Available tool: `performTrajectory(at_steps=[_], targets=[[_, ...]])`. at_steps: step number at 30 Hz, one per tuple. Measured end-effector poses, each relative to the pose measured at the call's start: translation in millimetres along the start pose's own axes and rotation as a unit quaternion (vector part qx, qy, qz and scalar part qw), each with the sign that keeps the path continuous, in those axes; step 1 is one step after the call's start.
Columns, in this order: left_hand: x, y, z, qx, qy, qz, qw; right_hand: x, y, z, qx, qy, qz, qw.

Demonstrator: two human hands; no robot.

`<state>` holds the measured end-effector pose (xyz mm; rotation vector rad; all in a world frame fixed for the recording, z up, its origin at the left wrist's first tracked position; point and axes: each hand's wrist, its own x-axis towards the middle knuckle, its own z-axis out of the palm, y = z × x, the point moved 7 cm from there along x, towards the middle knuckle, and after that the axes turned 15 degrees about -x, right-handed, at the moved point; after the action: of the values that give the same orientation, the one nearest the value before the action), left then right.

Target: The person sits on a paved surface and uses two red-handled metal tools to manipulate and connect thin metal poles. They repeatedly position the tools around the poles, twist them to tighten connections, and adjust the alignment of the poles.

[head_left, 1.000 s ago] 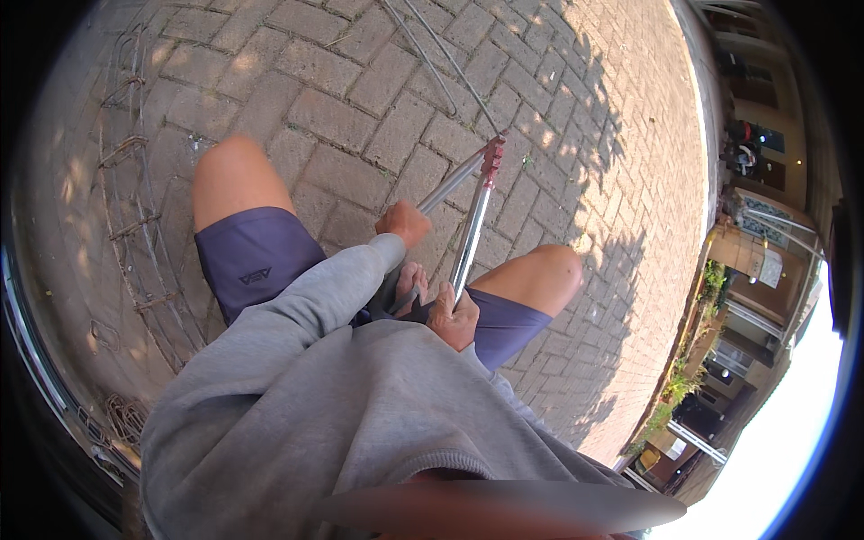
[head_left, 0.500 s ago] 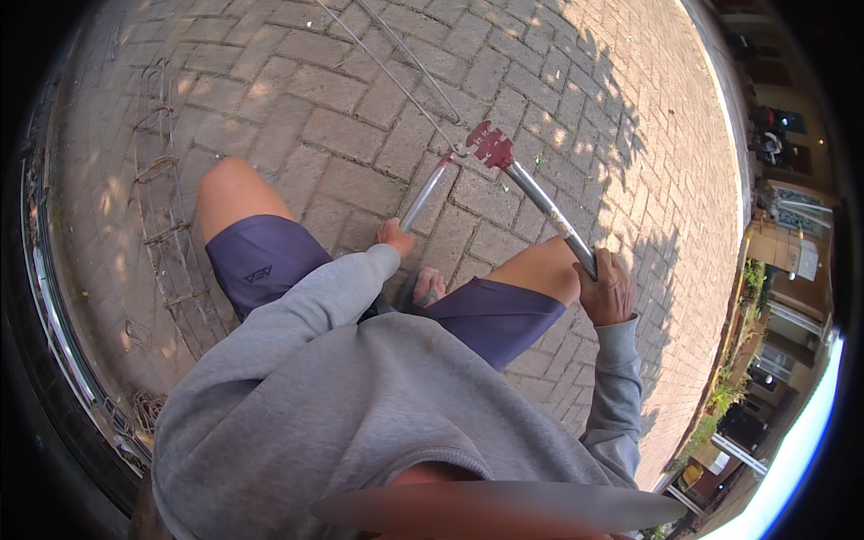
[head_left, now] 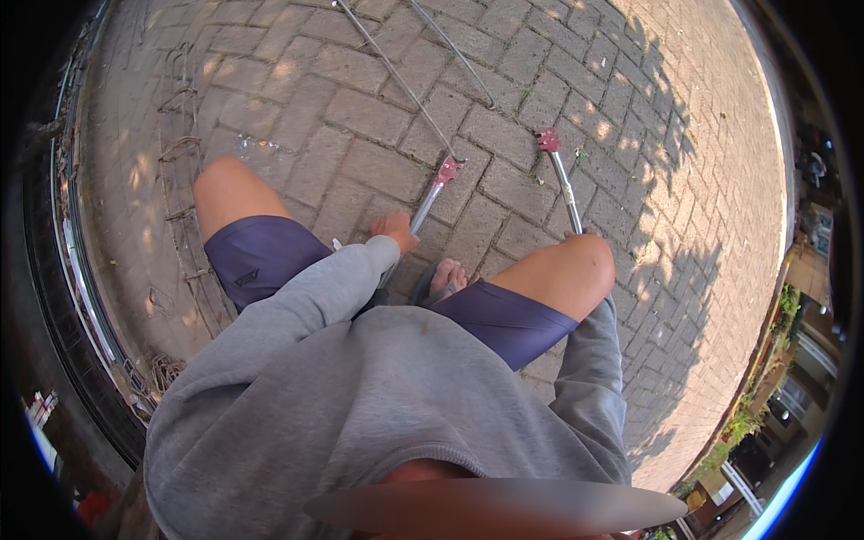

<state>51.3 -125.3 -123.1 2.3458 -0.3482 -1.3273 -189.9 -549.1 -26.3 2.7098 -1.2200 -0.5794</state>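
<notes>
My left hand [head_left: 394,229] is closed around the silver tube handle of a rebar bending tool [head_left: 423,209]. Its red notched head lies by the end of a thin steel rod [head_left: 400,85], beside a seam in the paving. A second rebar bending tool [head_left: 565,184], also silver with a red head, reaches forward on the right, apart from the rod. At its near end my right hand [head_left: 572,236] grips the handle; my right knee covers nearly all of that hand.
Another steel rod [head_left: 459,56] lies to the right of the first. A ladder-like frame of rods and ties [head_left: 184,148] rests on the brick paving [head_left: 351,121] at left, near a metal rail [head_left: 85,288]. My sandalled foot [head_left: 443,281] stands between my knees.
The right bending tool has swung away from the rod to the right, its head now apart from the left one. My right hand has dropped behind my knee. The left hand keeps its grip.
</notes>
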Motion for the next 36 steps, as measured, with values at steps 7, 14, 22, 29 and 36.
performTrajectory(at_steps=[7, 14, 22, 29, 36], targets=[[122.9, 38.1, -85.2, -0.341, 0.207, 0.015, 0.917, -46.1, -68.3, 101.0, -0.004, -0.005, 0.082, 0.997], [160.8, 104.4, -31.1, -0.349, 0.2, -0.114, 0.908, -55.3, -77.1, 128.5, 0.015, 0.058, 0.045, 0.997], [170.0, 115.4, -41.1, -0.385, 0.157, -0.042, 0.909, -40.4, -48.8, 199.1, 0.189, 0.009, 0.101, 0.977], [203.2, -1.4, -184.0, -0.36, 0.346, -0.009, 0.866, -46.3, -59.4, 165.4, 0.138, -0.029, 0.1, 0.985], [167.5, -144.0, -290.9, -0.09, 0.447, -0.129, 0.881, -42.4, -63.8, 138.3, 0.121, -0.014, 0.076, 0.99]])
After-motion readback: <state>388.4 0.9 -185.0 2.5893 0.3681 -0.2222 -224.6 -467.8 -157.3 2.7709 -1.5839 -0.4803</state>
